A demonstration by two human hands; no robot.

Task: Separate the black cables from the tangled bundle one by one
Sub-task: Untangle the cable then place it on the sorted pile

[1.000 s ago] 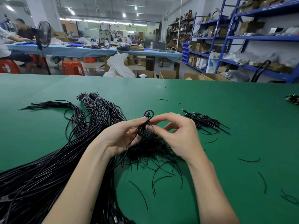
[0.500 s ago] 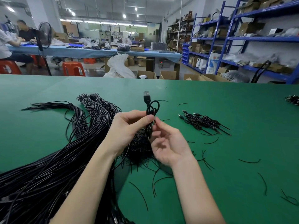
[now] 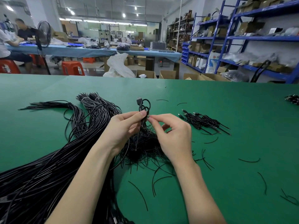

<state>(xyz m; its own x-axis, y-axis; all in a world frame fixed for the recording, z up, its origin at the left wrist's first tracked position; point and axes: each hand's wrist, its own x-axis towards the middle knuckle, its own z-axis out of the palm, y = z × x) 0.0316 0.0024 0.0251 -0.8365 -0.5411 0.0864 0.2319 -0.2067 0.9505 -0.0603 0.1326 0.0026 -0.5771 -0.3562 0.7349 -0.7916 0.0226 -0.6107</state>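
A large bundle of long black cables (image 3: 48, 162) lies across the left of the green table (image 3: 226, 110). My left hand (image 3: 124, 128) grips one coiled black cable (image 3: 144, 109), held upright with its plug end at the top. My right hand (image 3: 173, 135) pinches the same coil at its side, thumb and forefinger touching it. Below both hands sits a tangled heap of short black wire pieces (image 3: 145, 147).
A small pile of separated coiled cables (image 3: 203, 122) lies to the right of my hands. Loose short wire offcuts (image 3: 249, 160) are scattered over the right and near side. Another cable pile (image 3: 292, 99) is at the far right edge. People sit at a distant blue table.
The coiled cable went from low between my hands to upright with its plug on top. My right hand dropped away half a second ago and has come back up to pinch the coil.
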